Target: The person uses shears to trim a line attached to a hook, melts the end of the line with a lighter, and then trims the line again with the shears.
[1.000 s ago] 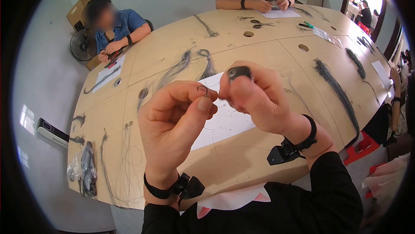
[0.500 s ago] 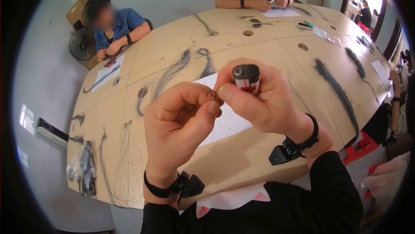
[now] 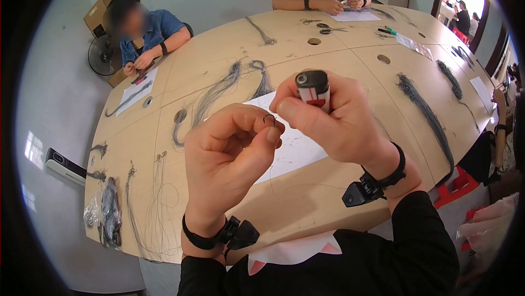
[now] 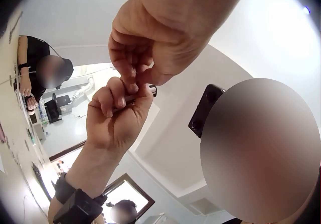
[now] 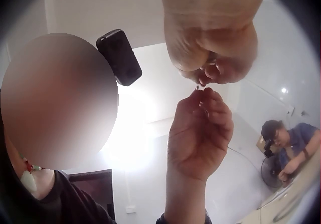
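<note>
My left hand point(image 3: 221, 159) pinches a small dark fish hook point(image 3: 273, 119) between thumb and forefinger, its curved end standing above the fingertips. A thin line point(image 3: 270, 175) hangs down below those fingertips. Close on the right, my right hand point(image 3: 342, 126) grips a lighter point(image 3: 314, 85) with a black top and a white and red body, its top end up. The right thumb and forefinger tips come together right beside the hook. From the left wrist view, the dark end of the lighter point(image 4: 154, 90) shows past the right fingers. Both hands are raised above a white sheet of paper point(image 3: 298, 156).
Bundles of grey thread point(image 3: 426, 112) lie about the large wooden table point(image 3: 295, 208). Scissors point(image 3: 331, 30) lie toward the back, near a round table hole point(image 3: 314, 41). Plastic bags point(image 3: 111, 214) sit at the left edge. Two people work across the table.
My right thumb has moved down off the lighter's top, and the lighter now shows more of its body. Both hands have shifted slightly right; the hook stays in the left fingers.
</note>
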Available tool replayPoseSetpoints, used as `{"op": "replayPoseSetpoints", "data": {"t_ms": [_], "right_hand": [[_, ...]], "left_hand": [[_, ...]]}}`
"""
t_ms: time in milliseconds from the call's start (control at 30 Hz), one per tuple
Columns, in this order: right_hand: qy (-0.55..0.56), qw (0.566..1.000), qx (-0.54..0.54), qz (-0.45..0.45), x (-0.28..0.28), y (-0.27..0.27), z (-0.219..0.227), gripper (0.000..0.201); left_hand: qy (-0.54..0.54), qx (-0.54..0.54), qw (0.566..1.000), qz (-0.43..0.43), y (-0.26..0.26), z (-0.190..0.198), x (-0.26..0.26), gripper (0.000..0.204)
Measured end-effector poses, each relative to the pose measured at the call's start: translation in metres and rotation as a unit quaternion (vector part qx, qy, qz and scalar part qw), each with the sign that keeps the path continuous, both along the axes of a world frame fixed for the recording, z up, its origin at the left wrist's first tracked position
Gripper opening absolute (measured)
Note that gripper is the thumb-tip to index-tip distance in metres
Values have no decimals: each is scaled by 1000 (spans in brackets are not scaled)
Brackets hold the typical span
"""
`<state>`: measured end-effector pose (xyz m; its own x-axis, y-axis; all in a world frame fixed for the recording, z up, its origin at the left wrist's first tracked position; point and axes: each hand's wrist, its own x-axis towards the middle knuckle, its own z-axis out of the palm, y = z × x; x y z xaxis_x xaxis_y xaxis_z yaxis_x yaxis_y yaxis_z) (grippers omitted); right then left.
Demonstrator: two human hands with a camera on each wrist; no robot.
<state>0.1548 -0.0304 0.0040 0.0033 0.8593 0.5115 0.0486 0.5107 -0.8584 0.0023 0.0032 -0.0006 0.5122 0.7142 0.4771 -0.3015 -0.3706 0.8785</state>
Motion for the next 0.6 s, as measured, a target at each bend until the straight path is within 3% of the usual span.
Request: {"op": "replayPoseSetpoints", "data": {"t_ms": [267, 400, 600], "right_hand": [[-22, 999, 26, 25, 2, 0, 0, 9], [53, 995, 37, 73, 1, 4, -3, 10], [22, 998, 35, 49, 3, 4, 0, 8]], "left_hand": [[43, 25, 999, 9, 1, -3, 0, 4], [9, -39, 999, -31, 4, -3, 2, 7], [-27, -52, 997, -50, 7, -8, 4, 9]]}}
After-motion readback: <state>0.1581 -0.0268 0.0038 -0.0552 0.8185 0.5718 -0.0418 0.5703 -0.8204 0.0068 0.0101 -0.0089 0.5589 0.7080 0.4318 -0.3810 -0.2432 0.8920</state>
